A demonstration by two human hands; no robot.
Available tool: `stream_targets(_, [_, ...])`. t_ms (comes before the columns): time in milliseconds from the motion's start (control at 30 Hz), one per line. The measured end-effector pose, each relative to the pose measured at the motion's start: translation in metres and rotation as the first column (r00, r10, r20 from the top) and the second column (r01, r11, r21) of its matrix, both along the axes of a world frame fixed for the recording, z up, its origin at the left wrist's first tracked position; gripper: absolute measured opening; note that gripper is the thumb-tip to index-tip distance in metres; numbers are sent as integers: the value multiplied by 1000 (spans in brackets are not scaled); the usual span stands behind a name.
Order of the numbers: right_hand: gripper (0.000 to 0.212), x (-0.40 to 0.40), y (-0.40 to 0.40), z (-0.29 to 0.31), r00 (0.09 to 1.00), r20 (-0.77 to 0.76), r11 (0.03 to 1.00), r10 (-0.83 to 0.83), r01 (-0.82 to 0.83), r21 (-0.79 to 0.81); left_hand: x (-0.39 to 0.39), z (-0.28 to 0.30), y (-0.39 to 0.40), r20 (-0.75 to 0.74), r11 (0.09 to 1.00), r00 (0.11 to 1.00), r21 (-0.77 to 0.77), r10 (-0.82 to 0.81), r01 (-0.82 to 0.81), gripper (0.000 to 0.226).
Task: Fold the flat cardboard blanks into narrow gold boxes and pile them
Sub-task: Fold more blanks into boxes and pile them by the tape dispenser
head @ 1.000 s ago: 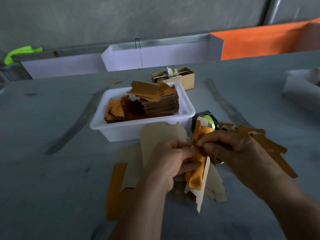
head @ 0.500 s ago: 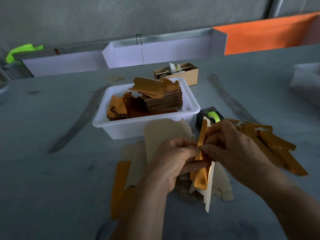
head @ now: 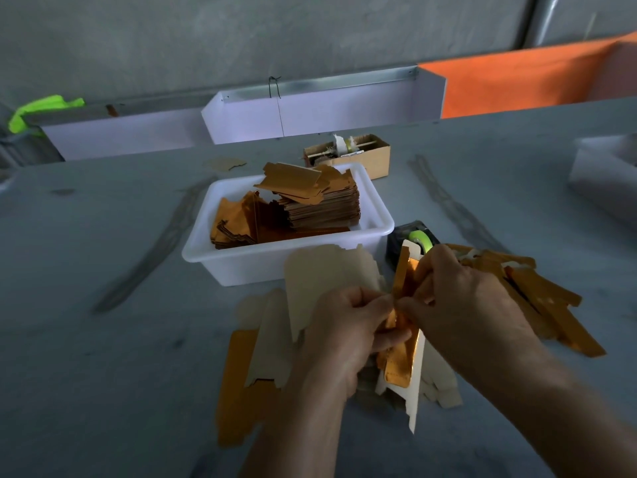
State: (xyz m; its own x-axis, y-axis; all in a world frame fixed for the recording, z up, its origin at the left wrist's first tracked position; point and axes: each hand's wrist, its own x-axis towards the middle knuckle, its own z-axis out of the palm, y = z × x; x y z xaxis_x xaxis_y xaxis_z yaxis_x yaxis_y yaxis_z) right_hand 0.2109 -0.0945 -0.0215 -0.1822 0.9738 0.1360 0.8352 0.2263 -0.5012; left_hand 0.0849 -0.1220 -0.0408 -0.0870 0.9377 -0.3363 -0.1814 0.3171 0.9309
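Note:
Both hands meet over the table's middle on one gold cardboard blank (head: 400,365), held upright and partly folded, its white inner side showing along the right edge. My left hand (head: 348,334) pinches its middle from the left, and my right hand (head: 462,305) pinches it from the right. Flat blanks (head: 324,277) lie pale side up under my hands. A pile of folded narrow gold boxes (head: 544,305) lies to the right. A white tub (head: 241,260) behind holds a stack of gold blanks (head: 320,205).
A black tape dispenser (head: 415,238) with green tape sits right of the tub. A small brown carton (head: 358,155) stands behind it. White trays (head: 320,112) line the table's far edge, and a white container (head: 603,170) sits at far right.
The blank has been turned more upright and folded narrower between my hands. My right hand has shifted up along it, and the view has moved slightly.

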Motion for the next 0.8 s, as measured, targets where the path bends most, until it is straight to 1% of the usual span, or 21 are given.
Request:
stream_targets(100, [39, -3, -1, 0, 992, 120, 998, -47, 43, 35, -1, -3, -2, 5, 999, 999, 23, 39, -39, 10])
stream_targets(167, [41, 1, -2, -3, 992, 109, 997, -61, 56, 44, -2, -4, -4, 22, 998, 998, 29, 54, -55, 9])
stream_targets(200, [42, 3, -2, -5, 997, 54, 998, -53, 52, 24, -3, -4, -5, 28, 998, 998, 29, 55, -55, 9])
stream_targets(267, [40, 7, -2, -11, 985, -169, 998, -25, 14, -67, -3, -5, -5, 35, 999, 998, 26, 47, -48, 8])
stream_targets(333, [34, 7, -2, -16, 932, -362, 988, -16, -41, -150, -3, -6, -5, 45, 999, 998, 27, 33, -35, 9])
stream_targets(367, [30, 7, -2, -19, 912, -410, 986, -12, -57, -155, -4, -5, -5, 56, 999, 998, 27, 27, -29, 9])
stream_targets(433, [19, 4, -2, -24, 878, -478, 988, -13, -61, -140, -5, -5, -4, 77, 1000, 997, 25, 12, -14, 10])
stream_targets(533, [13, 1, 0, -28, 816, -577, 982, -40, -76, -175, -10, -4, -2, 104, 1000, 994, 4, -22, 21, 11])
stream_targets(600, [12, 0, 2, -28, 792, -610, 976, -39, -100, -192, -13, -4, -1, 138, 999, 989, -5, -50, 51, 12])
stream_targets(700, [17, 1, 3, -28, 762, -647, 973, -31, -125, -195, -18, -1, 1, 216, 997, 973, -14, -77, 82, 14])
stream_targets(800, [21, 1, 2, -29, 724, -689, 973, -28, -137, -184, -21, 1, 5, 256, 993, 961, -34, -100, 112, 17])
